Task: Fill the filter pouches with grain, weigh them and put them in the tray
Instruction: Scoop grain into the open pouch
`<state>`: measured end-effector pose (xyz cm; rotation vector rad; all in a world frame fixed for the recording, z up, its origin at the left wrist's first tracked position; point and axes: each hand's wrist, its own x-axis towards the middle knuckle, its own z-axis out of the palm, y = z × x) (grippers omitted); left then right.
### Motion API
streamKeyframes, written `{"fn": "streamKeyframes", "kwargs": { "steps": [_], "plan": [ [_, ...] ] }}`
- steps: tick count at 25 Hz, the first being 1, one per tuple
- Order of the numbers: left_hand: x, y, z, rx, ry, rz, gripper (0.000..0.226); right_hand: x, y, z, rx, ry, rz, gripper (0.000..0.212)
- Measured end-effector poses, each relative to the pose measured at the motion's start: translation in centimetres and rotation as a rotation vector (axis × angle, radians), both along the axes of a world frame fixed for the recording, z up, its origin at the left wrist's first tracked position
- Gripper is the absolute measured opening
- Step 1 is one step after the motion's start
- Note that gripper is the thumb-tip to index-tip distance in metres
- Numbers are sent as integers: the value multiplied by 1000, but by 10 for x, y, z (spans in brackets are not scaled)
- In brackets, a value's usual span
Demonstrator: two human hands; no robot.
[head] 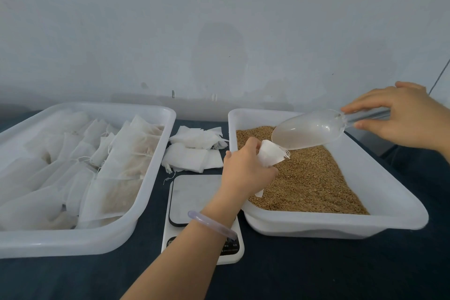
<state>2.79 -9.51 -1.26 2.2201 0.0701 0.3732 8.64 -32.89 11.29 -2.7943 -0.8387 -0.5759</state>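
our left hand (246,168) is curled around a white filter pouch (270,154), holding it just over the grain (309,182). our right hand (399,114) pinches the handle of a clear scoop (309,130). the scoop's tip is right at the mouth of the pouch. the scoop looks empty, but it is see-through, so we can't be sure.

the grain sits in the white bin (389,202) on our right, and there is lots of it. the scale (192,192) is in the middle, under our left arm, and nothing lies on its plate. behind the scale is a pile of empty pouches (194,151).

on our left is the big white tray (146,190). many filled pouches (117,161) lie in it already, so we think a good part of the job is done. this pouch is at the filling step. we think it is not yet weighed, and it is not yet in the tray. the empty pile is left to do too.

the scale has a dark strip at the front with tiny marks, too blurry for us to read. we see no other words or brands.
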Motion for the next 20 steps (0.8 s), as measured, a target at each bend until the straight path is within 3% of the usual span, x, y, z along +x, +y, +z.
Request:
{"fn": "streamKeyframes", "kwargs": {
  "steps": [3,6,9,12,15,17,20],
  "plan": [
    [0,0,-1,-73,-14,5,38,7,-9,-15,129,182,-72,32],
    [1,1,-3,-157,-44,12,33,16,-5,-59,-20,403,-196,28],
    [1,3,-4,-280,-65,27,34,15,6,-105,-55,595,-168,29],
    [-2,5,-4,-510,-79,-40,43,15,12,-123,-84,646,-175,24],
    [-11,19,9,-746,-136,-244,32,13,23,-118,-105,566,-165,32],
    [-18,35,26,-815,-124,-433,26,2,40,-101,227,566,5,31],
    [-31,54,46,-788,-27,-651,33,-25,83,-78,691,872,465,29]
  ]
}}
